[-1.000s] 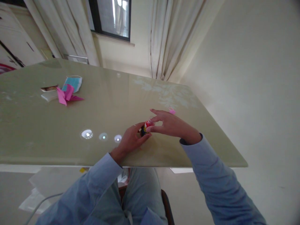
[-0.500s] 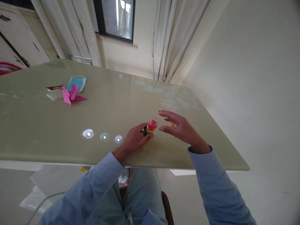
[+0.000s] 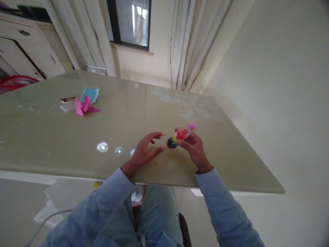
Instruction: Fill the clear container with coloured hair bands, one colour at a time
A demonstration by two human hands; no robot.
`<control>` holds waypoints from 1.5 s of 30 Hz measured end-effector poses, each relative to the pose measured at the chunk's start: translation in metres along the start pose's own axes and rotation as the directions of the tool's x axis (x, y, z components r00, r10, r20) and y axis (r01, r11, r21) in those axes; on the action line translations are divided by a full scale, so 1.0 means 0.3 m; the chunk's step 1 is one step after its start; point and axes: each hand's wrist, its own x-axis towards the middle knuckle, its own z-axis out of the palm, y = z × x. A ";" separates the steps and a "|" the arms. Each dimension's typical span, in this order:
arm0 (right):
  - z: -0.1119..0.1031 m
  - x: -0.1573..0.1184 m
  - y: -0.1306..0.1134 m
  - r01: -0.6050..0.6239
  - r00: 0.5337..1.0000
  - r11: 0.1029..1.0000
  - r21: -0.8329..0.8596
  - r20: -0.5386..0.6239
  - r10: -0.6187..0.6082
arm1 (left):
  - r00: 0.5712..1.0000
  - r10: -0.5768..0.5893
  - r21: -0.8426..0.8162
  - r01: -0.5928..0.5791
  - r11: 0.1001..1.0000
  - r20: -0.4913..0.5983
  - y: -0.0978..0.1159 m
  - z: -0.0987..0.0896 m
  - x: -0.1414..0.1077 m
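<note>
My right hand [image 3: 195, 147] grips a small rounded bundle [image 3: 182, 134], bright red at the upper right, with a yellow middle and a dark blue end pointing left. Loops of thin, pale or clear material seem to stick out around its red part. My left hand [image 3: 144, 151] is just to the left, fingers apart, its thumb tip close to the dark end; whether they touch I cannot tell. A tiny red strand [image 3: 163, 134] shows at the left index fingertip. Behind the right hand, a little pink tangle [image 3: 192, 125] lies on the table.
Across the pale green glossy table [image 3: 144, 113], at the far left, lie a folded pink paper shape [image 3: 84, 106], a blue face mask [image 3: 90, 94], a small dark strip [image 3: 68, 100] and a clear packet [image 3: 67, 107]. A wall [image 3: 282, 103] stands close on the right.
The bundle has passed from my left hand to my right and tipped over sideways. My left hand has let go. The pink tangle behind the right hand is now uncovered.
</note>
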 end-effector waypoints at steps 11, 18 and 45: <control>-0.059 -0.066 0.032 0.047 0.991 0.999 0.016 -0.123 -0.044 | 0.805 0.005 0.307 -0.232 0.923 0.594 0.005 -0.129 -0.039; -0.076 -0.202 0.029 0.025 0.986 1.000 -0.002 -0.165 -0.025 | 0.806 -0.072 0.456 -0.257 0.852 0.588 0.025 -0.062 0.004; -0.104 -0.284 0.056 -0.054 0.960 0.989 0.136 -0.265 0.089 | 0.914 -0.279 0.672 0.011 0.741 0.293 -0.096 0.054 0.264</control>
